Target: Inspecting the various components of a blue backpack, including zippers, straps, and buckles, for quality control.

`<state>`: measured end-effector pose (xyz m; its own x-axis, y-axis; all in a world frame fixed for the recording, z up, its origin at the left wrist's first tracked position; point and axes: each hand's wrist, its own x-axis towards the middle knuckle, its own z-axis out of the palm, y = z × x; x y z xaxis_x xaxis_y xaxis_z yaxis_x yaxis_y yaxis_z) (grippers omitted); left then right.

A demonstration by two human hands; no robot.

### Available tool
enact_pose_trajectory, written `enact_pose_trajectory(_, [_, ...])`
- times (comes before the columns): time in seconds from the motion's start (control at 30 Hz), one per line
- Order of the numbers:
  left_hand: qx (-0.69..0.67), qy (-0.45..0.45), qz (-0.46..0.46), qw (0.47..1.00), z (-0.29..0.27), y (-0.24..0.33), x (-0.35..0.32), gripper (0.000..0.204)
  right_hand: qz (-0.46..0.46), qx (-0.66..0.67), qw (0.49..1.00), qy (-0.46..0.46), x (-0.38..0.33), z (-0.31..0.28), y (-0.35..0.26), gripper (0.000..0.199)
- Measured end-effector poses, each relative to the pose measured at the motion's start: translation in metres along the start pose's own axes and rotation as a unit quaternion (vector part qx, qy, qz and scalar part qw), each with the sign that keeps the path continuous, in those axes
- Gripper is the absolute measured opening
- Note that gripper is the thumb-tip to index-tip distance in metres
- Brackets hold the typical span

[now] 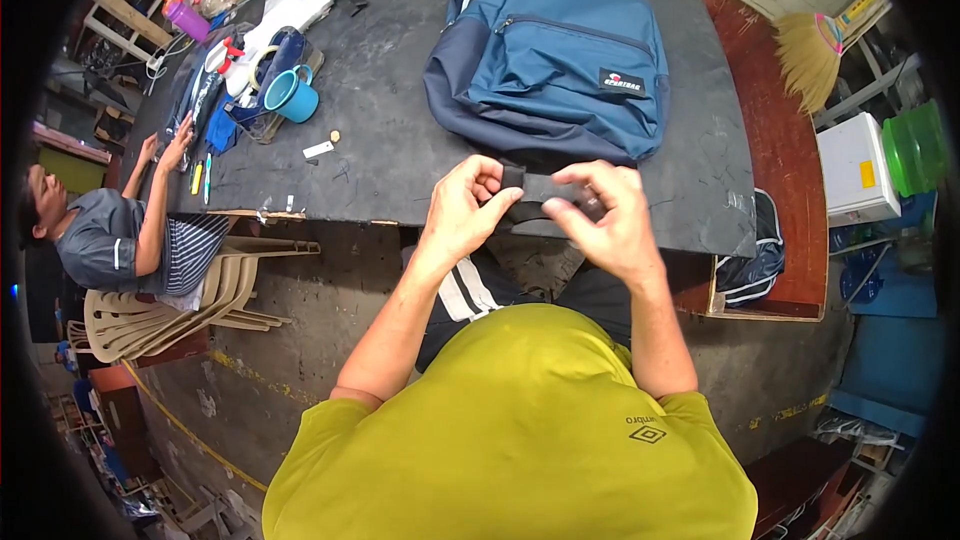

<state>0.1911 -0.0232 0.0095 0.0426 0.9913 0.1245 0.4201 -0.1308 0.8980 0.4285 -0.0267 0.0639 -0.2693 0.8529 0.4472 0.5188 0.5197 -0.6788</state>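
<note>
A blue backpack [560,50] with a dark navy side lies on the black table in front of me, a zipped pocket facing up. At its near edge, my left hand [468,202] pinches a black strap [513,178] between thumb and fingers. The strap stretches across the gap toward my right hand [612,212], whose fingers curl around its other part. That hand is slightly blurred, and its fingertips partly hide what they grip. More dark webbing hangs below, at the table's front edge.
On the left part of the black table [390,140] stand a blue mug [290,95], a spray bottle [222,57] and pens. A person [140,230] works at the left end, beside stacked beige chairs [190,310]. A reddish wooden bench [780,250] holding a dark bag lies right.
</note>
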Motion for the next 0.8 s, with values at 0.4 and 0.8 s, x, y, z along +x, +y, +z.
enact_pose_trajectory(0.4, [-0.365,-0.101,0.027,0.925,0.0,0.031,0.0,0.015,0.071,0.18,0.98,-0.036,-0.014,0.029,0.002,0.016])
enact_pose_trajectory(0.8, [-0.389,-0.165,0.135,0.896,0.001,0.065,0.011,0.04,0.145,0.215,0.964,-0.064,0.009,-0.035,-0.019,0.006])
